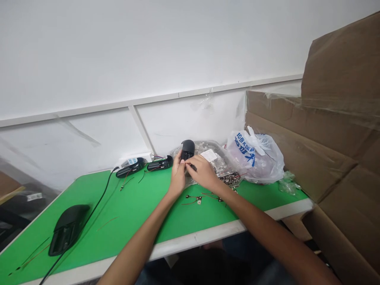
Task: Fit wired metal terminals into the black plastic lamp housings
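Observation:
Upright between my hands is a black plastic housing (187, 149) with a rounded top, above the green tabletop. My left hand (178, 174) is closed round its left side and lower part. Against its lower right side, the fingers of my right hand (202, 170) are pinched together; whatever small part they hold is too small to make out. Behind my hands lies a clear plastic bag (221, 160) full of small metallic parts, with a white label on it. Loose small parts with thin red wires (198, 199) lie on the table just below my hands.
Two black housings with wires (130, 168) (160, 163) lie at the back left, and a larger black one (68, 227) at the front left beside a black cable (102, 196). A white bag (257, 158) and cardboard (332, 166) stand right.

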Demonstrator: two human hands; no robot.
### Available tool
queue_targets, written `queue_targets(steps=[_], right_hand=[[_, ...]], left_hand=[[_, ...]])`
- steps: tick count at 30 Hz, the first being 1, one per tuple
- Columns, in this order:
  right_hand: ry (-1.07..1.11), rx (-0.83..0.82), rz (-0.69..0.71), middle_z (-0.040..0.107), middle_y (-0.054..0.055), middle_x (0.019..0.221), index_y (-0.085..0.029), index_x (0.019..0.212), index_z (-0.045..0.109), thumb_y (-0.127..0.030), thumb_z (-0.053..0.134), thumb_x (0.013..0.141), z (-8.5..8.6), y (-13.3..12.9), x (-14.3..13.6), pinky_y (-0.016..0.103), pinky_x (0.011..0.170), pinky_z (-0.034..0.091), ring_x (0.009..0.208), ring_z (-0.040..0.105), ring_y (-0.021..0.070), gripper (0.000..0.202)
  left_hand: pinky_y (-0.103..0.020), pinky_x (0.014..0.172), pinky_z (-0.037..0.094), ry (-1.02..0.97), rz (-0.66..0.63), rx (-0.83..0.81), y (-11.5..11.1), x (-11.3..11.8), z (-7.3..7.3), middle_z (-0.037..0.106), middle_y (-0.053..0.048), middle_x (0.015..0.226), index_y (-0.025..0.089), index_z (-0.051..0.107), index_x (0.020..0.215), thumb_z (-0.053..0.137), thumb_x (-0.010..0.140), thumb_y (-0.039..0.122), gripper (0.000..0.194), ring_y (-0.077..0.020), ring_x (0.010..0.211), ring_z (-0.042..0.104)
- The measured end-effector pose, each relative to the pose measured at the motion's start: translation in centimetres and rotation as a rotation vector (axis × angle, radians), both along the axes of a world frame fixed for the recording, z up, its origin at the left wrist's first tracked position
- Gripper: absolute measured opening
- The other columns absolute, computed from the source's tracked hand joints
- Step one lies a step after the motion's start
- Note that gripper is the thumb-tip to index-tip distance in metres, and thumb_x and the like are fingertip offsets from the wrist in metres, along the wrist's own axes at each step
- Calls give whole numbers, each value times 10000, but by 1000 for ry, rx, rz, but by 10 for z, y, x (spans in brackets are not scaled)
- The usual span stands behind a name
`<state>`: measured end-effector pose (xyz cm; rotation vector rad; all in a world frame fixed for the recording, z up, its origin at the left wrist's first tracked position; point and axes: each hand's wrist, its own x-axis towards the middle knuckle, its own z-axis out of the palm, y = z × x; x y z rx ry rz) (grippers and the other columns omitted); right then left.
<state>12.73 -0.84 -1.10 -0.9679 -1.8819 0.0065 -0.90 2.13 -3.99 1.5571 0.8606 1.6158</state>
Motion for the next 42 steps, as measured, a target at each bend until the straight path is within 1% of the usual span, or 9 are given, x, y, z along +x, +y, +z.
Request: queue_targets(steps=[5, 9, 12, 16, 22, 27, 34, 39, 42], right_hand=[[-68, -59, -47, 740, 76, 1041, -205, 1034, 709, -205, 534, 1048, 4, -5, -1, 347, 857, 515, 975, 653, 227, 175], [-85, -57, -56, 733, 95, 1100, -204, 1098, 686, -214, 475, 1077, 4, -8, -2, 355, 882, 515, 1008, 662, 230, 212], [-85, -33, -56, 740, 103, 1114, -201, 1121, 682, -210, 469, 1078, 2, -6, -2, 365, 893, 523, 1022, 666, 237, 217], [-122, 4, -60, 744, 103, 1088, -207, 1070, 705, -207, 487, 1069, 1, -3, 0, 374, 892, 534, 1010, 658, 240, 218], [-80, 24, -33, 729, 88, 1072, -228, 1060, 727, -227, 519, 1060, 2, -4, 2, 364, 887, 543, 1004, 657, 230, 207], [-34, -5, 31, 727, 97, 1071, -202, 1052, 729, -195, 536, 1042, 0, -3, 1, 376, 907, 553, 1006, 660, 229, 193], [36, 2, 80, 721, 81, 1069, -220, 1045, 728, -191, 552, 1030, 0, -1, 3, 358, 902, 556, 994, 675, 212, 179], [-27, -6, 40, 722, 88, 1056, -210, 1030, 734, -197, 561, 1023, 0, -3, 4, 346, 859, 552, 958, 675, 213, 174], [-21, -37, 30, 713, 69, 1032, -218, 1007, 749, -199, 581, 1016, -1, -3, 3, 334, 827, 546, 920, 667, 199, 170]], left_hand=[[-447, 1208, 449, -124, -69, -116, -1, 1, 3, 537, -111, 1580, 244, 529, 1497, 606, 955, 529, 618, -294, 1434, 543], [-386, 1054, 562, -249, -87, -148, 5, 2, 1, 663, -114, 1411, 238, 563, 1448, 658, 919, 485, 592, -257, 1240, 671], [-350, 988, 585, -310, -86, -144, 5, 3, 2, 694, -103, 1340, 243, 580, 1425, 684, 909, 443, 563, -233, 1164, 699], [-356, 1066, 549, -253, -72, -97, -4, 7, 6, 644, -102, 1438, 248, 585, 1428, 676, 932, 447, 541, -243, 1275, 650], [-416, 1234, 415, -218, -21, -67, -9, 7, 10, 569, -95, 1543, 249, 582, 1431, 677, 931, 482, 559, -275, 1437, 538], [-410, 1216, 433, -232, -40, -73, -6, 6, 8, 567, -103, 1544, 242, 567, 1438, 669, 933, 473, 566, -274, 1431, 542], [-384, 1136, 505, -230, -87, -77, -10, 7, 12, 594, -103, 1511, 250, 569, 1442, 670, 937, 509, 577, -264, 1350, 604], [-404, 1192, 459, -236, -93, -74, -11, 7, 12, 603, -109, 1502, 242, 577, 1432, 681, 932, 474, 560, -272, 1393, 575], [-419, 1179, 473, -252, -113, -99, -9, 6, 11, 599, -116, 1506, 245, 576, 1433, 690, 923, 472, 569, -284, 1390, 581]])
